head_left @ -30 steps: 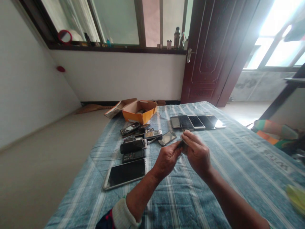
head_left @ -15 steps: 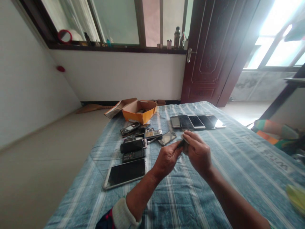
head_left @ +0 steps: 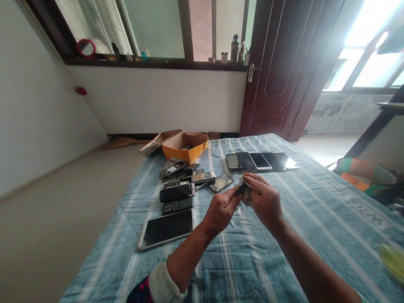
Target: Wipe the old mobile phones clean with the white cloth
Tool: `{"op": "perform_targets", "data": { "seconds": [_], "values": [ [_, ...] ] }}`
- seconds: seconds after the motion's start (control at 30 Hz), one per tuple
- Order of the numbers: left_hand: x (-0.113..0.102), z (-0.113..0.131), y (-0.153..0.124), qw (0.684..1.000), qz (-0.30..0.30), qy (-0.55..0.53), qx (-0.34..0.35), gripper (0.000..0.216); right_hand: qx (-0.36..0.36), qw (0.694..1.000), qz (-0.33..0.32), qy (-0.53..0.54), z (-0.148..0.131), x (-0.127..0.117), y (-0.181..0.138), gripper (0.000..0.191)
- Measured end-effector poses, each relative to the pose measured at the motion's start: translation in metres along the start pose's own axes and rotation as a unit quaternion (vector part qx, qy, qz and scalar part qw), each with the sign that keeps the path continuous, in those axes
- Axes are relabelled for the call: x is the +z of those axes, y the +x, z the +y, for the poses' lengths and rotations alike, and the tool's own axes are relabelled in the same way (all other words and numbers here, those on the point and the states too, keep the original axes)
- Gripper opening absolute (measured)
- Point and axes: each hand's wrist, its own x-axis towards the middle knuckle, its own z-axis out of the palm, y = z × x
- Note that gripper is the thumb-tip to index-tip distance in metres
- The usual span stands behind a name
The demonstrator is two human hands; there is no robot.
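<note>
My left hand [head_left: 221, 210] and my right hand [head_left: 264, 199] meet above the middle of the blue striped cloth [head_left: 315, 219]. Between their fingers they hold a small dark object [head_left: 242, 190] with a pale bit beside it; most of it is hidden by my fingers, so I cannot tell what it is. Just beyond my hands lies a loose smartphone [head_left: 221, 182]. A row of several smartphones [head_left: 261, 161] lies side by side farther back. To the left is a cluster of old keypad phones [head_left: 183, 181], and a large tablet [head_left: 166, 229] lies nearest me.
An open orange cardboard box [head_left: 185, 147] sits at the cloth's far left corner. A dark wooden door [head_left: 284, 67] stands behind, and a window sill [head_left: 151, 63] carries small items. Colourful fabric [head_left: 362, 172] lies off the right edge, something yellow [head_left: 393, 261] at the lower right.
My right hand has slid a little toward me and to the right over the small object. My left hand has hardly moved.
</note>
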Motion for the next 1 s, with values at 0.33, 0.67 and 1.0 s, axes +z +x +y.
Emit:
{"op": "perform_targets", "data": {
  "seconds": [0.33, 0.67, 1.0],
  "values": [
    [-0.001, -0.001, -0.001, 1.0, 0.004, -0.014, -0.001, 0.039, -0.148, 0.985, -0.04, -0.074, -0.001, 0.004, -0.009, 0.038],
    [0.0, -0.003, -0.001, 1.0, 0.009, -0.01, -0.006, 0.04, -0.164, 0.983, -0.057, -0.059, -0.005, 0.004, -0.012, 0.039],
    [-0.001, 0.0, -0.001, 1.0, -0.005, 0.003, -0.005, 0.039, -0.009, 1.0, 0.007, -0.01, -0.001, 0.001, -0.002, 0.037]
  ]
}}
